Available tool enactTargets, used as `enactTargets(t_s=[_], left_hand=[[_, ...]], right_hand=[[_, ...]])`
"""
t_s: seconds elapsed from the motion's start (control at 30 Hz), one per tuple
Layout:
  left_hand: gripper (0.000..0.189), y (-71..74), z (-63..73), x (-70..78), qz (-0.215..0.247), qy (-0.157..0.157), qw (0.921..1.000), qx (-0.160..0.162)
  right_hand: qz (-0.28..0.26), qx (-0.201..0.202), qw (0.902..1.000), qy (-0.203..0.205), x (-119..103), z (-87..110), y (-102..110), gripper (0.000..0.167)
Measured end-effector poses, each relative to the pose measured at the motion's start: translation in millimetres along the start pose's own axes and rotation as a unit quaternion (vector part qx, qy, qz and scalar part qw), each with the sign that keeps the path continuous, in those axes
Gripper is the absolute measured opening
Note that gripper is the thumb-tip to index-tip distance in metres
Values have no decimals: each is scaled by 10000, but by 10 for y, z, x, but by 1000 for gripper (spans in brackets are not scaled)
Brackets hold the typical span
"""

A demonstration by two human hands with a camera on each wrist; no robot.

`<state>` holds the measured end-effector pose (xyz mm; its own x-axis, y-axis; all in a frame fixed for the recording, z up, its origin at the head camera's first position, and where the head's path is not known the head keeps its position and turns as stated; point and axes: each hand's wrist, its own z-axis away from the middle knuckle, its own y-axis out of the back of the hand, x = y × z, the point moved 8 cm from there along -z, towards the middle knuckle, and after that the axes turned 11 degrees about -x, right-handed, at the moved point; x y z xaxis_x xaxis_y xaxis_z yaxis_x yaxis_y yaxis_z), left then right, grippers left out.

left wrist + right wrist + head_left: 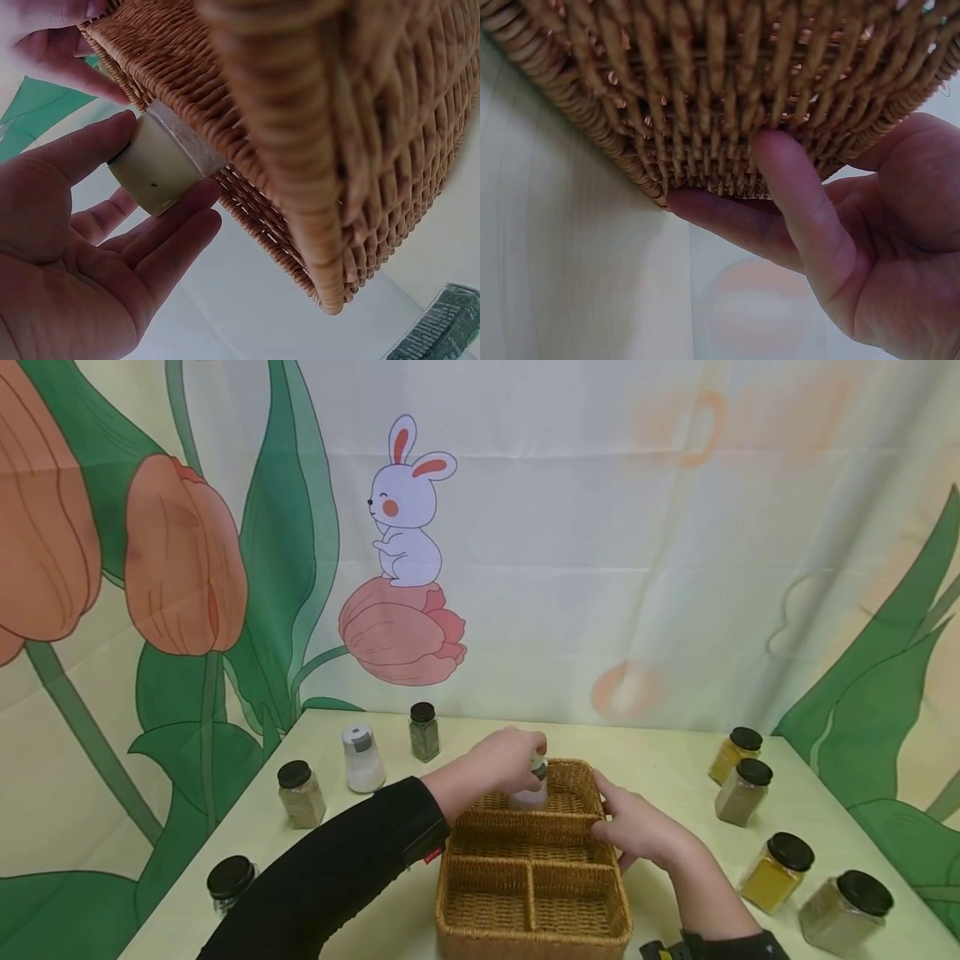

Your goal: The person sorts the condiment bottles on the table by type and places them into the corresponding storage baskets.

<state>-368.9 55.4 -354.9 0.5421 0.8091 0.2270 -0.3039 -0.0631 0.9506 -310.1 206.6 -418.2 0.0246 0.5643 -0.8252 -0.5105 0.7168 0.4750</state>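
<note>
A brown wicker basket (pixel 525 945) with compartments stands in the middle of the table. In its back compartment is a seasoning shaker (pixel 529 799) with a whitish body and a pale top, clearer in the left wrist view as a shaker (pixel 159 169). My left hand (pixel 512 762) pinches the shaker's top between thumb and fingers; its lower part is hidden by the basket. At the back right corner my right hand (pixel 643 828) holds the basket's side wall, thumb near the rim. In the right wrist view, fingers of the right hand (pixel 862 240) lie against the outside weave.
To the left stand a white shaker (pixel 363 760), a green-herb jar (pixel 424 735), a beige spice jar (pixel 302 797) and a black-lidded jar (pixel 231 881). On the right are yellow jars (pixel 774 875) and brownish jars (pixel 842 914). A printed curtain (pixel 540 568) hangs behind the table.
</note>
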Motion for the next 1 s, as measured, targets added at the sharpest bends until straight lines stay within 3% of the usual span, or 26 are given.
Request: enactTargets(t_s=[1.0], left_hand=[[42, 3, -23, 77, -125, -61, 9999, 68]], right_hand=[[17, 10, 9999, 110, -4, 4, -2, 95]])
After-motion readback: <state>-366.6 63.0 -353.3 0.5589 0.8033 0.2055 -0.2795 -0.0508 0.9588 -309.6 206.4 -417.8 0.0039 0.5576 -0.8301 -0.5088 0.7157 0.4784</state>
